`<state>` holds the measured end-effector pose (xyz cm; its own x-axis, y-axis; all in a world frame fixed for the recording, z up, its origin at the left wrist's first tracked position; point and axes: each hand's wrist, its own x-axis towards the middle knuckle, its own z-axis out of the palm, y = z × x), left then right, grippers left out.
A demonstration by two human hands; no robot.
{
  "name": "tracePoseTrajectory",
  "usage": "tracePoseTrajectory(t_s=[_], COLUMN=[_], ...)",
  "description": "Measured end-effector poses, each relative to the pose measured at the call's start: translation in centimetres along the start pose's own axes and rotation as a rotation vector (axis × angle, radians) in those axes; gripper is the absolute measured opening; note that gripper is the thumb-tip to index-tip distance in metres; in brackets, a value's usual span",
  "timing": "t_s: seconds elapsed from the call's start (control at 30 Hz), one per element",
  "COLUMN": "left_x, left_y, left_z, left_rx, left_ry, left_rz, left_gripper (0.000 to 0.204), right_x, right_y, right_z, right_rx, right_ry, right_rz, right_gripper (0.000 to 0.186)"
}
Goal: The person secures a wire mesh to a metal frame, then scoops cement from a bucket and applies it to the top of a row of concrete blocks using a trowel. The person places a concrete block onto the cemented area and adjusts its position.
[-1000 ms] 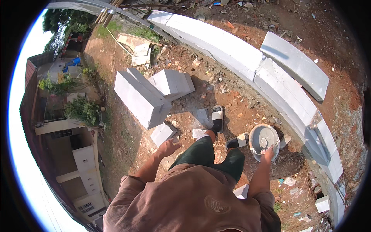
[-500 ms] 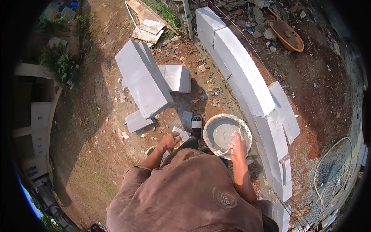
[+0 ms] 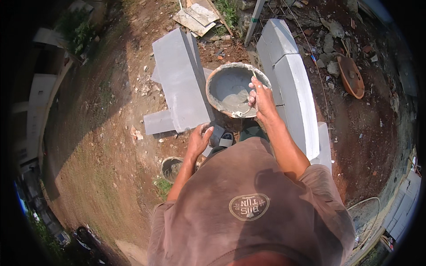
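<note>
My right hand (image 3: 263, 99) is closed round the rope handle (image 3: 253, 74) of a round mortar bucket (image 3: 214, 105). Grey wet mortar (image 3: 230, 91) lies inside it, and more is crusted on the rim. The bucket hangs ahead of my body, between a big grey block (image 3: 182, 80) and the block wall (image 3: 299, 102). My left hand (image 3: 199, 141) is empty, its fingers loosely bent and apart, by the near end of that big block. A smaller block (image 3: 158, 122) lies under the big one's left side.
A second, smaller bucket (image 3: 171, 168) stands on the ground beside my left forearm. Beyond the wall, an orange-brown pan (image 3: 350, 77) sits among rubble. A post (image 3: 254, 22) and a string line rise near the wall's far end. Broken boards (image 3: 197, 18) lie ahead.
The mortar bucket has moved forward with my right hand on its handle. My left hand has come down closer to the big block's end. My view has shifted and turned.
</note>
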<state>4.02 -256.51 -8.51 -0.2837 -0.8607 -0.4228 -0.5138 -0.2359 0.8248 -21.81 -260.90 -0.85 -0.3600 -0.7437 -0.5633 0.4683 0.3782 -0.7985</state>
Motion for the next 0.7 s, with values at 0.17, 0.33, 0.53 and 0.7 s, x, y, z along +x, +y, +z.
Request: tracePoseTrajectory(t_s=[0.17, 0.33, 0.53, 0.7], left_x=[4.9, 10.7, 15.2, 17.8], left_y=[4.0, 7.3, 7.5, 6.0], left_z=[3.1, 6.6, 6.5, 2.5], left_rx=[-0.038, 0.026, -0.13, -0.158], left_ry=[0.21, 0.373, 0.462, 0.483], left_rz=[0.012, 0.157, -0.143, -0.36], left_gripper=[0.052, 0.049, 0.028, 0.044], right_x=[8.2, 10.9, 13.6, 15.4], right_y=[-0.2, 0.5, -0.1, -2.2], right_z=[3.0, 7.3, 10.4, 6.9], right_rx=[-0.041, -0.158, -0.288, -0.915], right_ry=[-0.096, -0.325, -0.458, -0.529], right_rz=[0.136, 0.28, 0.278, -0.128], right_gripper=[0.03, 0.017, 0.021, 0.038])
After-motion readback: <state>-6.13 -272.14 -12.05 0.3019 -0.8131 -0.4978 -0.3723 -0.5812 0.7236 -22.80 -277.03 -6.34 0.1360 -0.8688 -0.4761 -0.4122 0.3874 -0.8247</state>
